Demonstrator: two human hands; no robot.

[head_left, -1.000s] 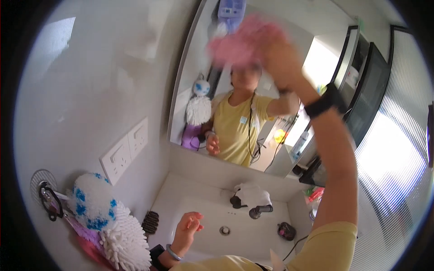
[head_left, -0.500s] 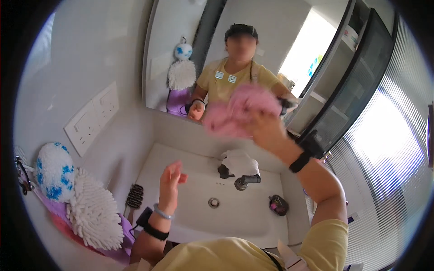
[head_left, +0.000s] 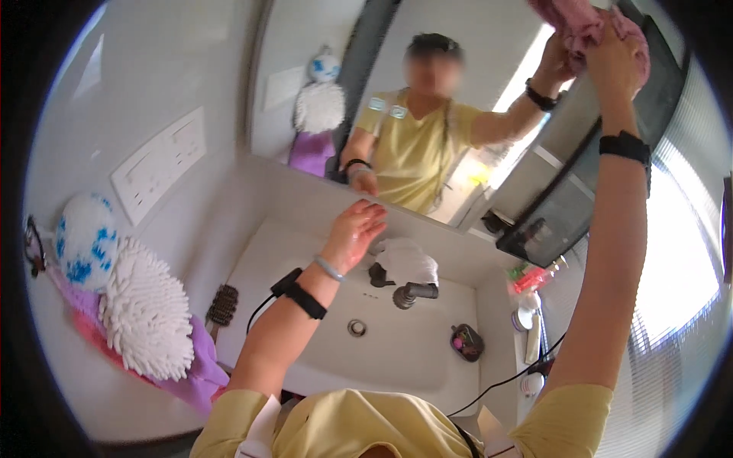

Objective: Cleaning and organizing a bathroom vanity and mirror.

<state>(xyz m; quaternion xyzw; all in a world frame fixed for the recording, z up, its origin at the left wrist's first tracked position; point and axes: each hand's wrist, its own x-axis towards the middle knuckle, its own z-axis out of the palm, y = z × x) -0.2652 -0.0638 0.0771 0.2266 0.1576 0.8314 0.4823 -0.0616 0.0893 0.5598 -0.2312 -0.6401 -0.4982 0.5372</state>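
Note:
High at the far right, my right hand [head_left: 615, 67] grips a bunched pink cloth [head_left: 636, 46] at the upper right part of the mirror [head_left: 477, 84]. Whether the cloth presses on the glass I cannot tell for sure. My left hand [head_left: 353, 235] is raised over the back of the white sink [head_left: 412, 362], holding nothing, its fingers loosely stretched. Just right of that hand stands a dark faucet [head_left: 416, 293], with a crumpled white thing [head_left: 409, 261] behind it. The mirror reflects my yellow shirt, both arms and the cloth.
A hairbrush [head_left: 223, 305] lies at the sink's left, beside hanging fluffy white and blue hand towels [head_left: 149, 309]. Wall sockets [head_left: 158, 164] sit above. A small black dish [head_left: 466, 343] rests at the right. Bottles and tubes [head_left: 532, 328] line the side ledge below a dark glass cabinet door [head_left: 553, 221].
My right hand has carried the pink cloth up and to the right, from the mirror's lower middle to its upper right. My left hand has moved right and up, nearer the faucet.

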